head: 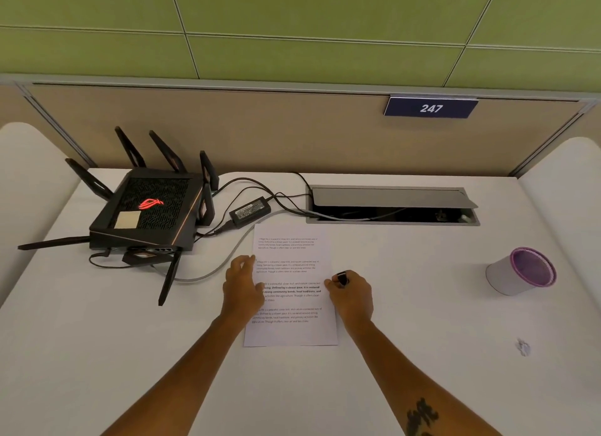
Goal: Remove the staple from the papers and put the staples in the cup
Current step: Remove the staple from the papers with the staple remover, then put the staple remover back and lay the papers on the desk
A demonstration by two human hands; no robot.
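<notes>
**Both hands at the papers; small black tool in the right hand**

The papers (pixel 292 286) lie flat on the white surface (pixel 422 305), printed side up, roughly in the middle and square to the person. No staple can be made out on them at this size.

The left hand (pixel 242 289) rests palm down on the left edge of the papers. Its fingers (pixel 244 261) are loosely curled, not spread, with the tips at or just over the sheet's left margin near the second block of text. They enclose nothing visible.

The right hand (pixel 353 294) sits at the right edge of the papers, knuckles up. Its fingers are curled inward into a closed grip around a small black tool (pixel 341 277), which protrudes from the top of the fist beside the thumb. The tool's working end is too small to identify. Whether the tool touches the sheet cannot be told.

The cup (pixel 520 271), white outside with a purple rim and interior, stands on the surface well to the right of the papers, apart from both hands. Its contents cannot be seen.

A small crumpled scrap (pixel 523 347) lies on the surface nearer the person than the cup. A black router (pixel 146 211) with antennas sits at far left, its cables running to an open cable tray (pixel 390 204) behind the papers.
</notes>
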